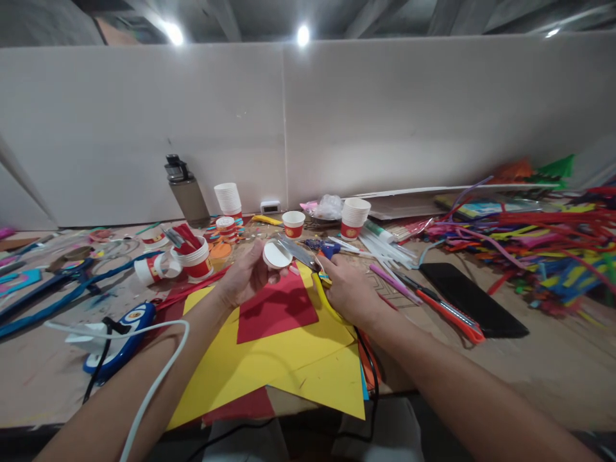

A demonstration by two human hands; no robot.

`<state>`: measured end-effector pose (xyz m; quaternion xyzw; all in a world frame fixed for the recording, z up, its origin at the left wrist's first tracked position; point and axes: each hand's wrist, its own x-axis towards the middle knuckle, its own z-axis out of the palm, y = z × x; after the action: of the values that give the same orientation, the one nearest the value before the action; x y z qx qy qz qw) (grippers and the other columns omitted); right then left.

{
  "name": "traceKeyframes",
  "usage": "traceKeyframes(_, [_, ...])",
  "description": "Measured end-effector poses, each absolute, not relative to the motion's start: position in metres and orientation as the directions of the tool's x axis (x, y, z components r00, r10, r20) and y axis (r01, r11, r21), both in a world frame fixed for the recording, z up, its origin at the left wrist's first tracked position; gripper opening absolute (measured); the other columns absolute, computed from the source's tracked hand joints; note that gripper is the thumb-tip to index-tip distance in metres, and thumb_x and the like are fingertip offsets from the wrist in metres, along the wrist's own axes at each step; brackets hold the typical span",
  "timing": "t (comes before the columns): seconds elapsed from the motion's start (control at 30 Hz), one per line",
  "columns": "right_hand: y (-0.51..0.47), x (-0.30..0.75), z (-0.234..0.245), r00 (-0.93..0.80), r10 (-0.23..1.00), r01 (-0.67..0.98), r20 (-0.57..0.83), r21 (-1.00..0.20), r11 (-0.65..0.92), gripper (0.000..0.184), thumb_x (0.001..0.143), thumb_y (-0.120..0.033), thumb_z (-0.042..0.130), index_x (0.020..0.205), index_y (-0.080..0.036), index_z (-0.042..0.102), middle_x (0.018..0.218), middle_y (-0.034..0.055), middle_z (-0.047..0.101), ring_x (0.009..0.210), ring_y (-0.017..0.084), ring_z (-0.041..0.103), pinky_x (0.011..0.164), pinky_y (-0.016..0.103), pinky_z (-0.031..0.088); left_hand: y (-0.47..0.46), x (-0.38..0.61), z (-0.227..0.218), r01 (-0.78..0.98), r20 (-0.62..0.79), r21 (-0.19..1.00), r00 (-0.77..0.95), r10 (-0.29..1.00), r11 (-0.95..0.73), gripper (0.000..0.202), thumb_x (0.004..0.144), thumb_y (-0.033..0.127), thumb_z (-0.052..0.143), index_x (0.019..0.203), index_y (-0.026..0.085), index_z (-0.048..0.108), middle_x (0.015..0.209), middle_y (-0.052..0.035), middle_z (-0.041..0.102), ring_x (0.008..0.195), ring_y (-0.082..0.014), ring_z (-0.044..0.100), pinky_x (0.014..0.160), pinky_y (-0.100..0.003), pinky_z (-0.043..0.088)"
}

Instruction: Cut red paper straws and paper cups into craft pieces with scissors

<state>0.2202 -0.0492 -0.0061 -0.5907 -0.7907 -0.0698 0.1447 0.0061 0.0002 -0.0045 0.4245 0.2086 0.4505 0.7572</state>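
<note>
My left hand is closed on a round white paper piece, which looks like the bottom part of a paper cup. Yellow-handled scissors are in my right hand, their metal blades pointing left at the rim of the white piece. Whether the blades touch the paper, I cannot tell. Below both hands a red sheet lies over yellow sheets. Just beyond stands a red and white paper cup, and a blue glue gun lies behind my right hand.
Stacked cups stand at the back, near a dark bottle. A cup holding tools and a blue power strip are on the left. To the right lie a red utility knife, a black phone and colourful pipe cleaners.
</note>
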Motion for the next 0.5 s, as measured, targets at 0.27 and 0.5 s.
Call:
traceKeyframes(0.27, [-0.0496,0.2208,-0.0054,-0.257,0.906,0.954,0.335,-0.061,0.293,0.04,0.087,-0.033,0.047,0.125,-0.024,0.052,0.097,0.008,0.055,0.08,0.02,0.055,0.067,0.028,0.036,-0.0001,0.0066,-0.0039,-0.507,0.058,0.835,0.465,0.883,0.213,0.03,0.087,0.039,0.05,0.093,0.012,0.062,0.075,-0.0082,0.067,0.058,-0.0137,0.062,0.043,-0.019,0.043])
traceKeyframes(0.5, [-0.0487,0.2208,-0.0057,-0.285,0.899,0.941,0.332,-0.081,0.328,0.044,0.084,-0.03,0.051,0.128,-0.023,0.049,0.102,0.0087,0.055,0.08,0.019,0.055,0.066,0.027,0.036,0.0006,0.0051,-0.0082,-0.474,0.055,0.848,0.522,0.851,0.236,0.033,0.087,0.041,0.05,0.089,0.011,0.061,0.072,-0.0089,0.066,0.057,-0.0138,0.062,0.041,-0.019,0.041])
